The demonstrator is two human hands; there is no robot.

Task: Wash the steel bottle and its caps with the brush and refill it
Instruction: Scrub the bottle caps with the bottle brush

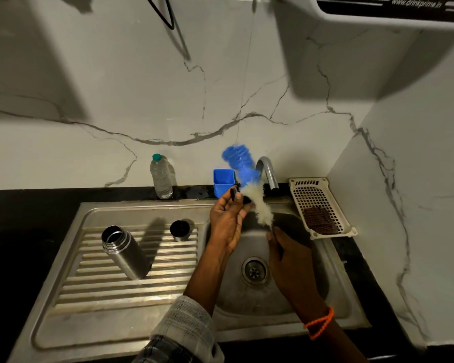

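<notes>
A: What is each hand doing over the sink [147, 314]?

B: The right hand [290, 254] is gripping the dark handle of the bottle brush [249, 188], fingers wrapped round it, just above the basin. The brush is slanting up and away, its white bristles near the hand and its blue bristles blurring up by the tap [267, 171].

A: And the left?

B: The left hand [227, 222] is pinching a small black cap [233, 193] between thumb and fingertips, pressing it against the white bristles. A second dark piece is showing just beside the bristles under those fingers, but I cannot tell whether it is part of the same cap.

A: Where is the steel bottle sitting?

B: The steel bottle [125, 252] is standing open-mouthed on the ribbed draining board, leaning toward the camera in this wide view, well apart from both hands. A steel cap [180, 230] with a dark inside is standing further back on the same board, near the basin's edge.

A: Anything along the wall?

B: A clear plastic bottle [161, 178] with a green top is standing on the dark counter, a blue cup [223, 182] is sitting beside the tap, and a white basket [315, 195] holding a brown scrub pad [320, 221] is resting right of the basin.
</notes>
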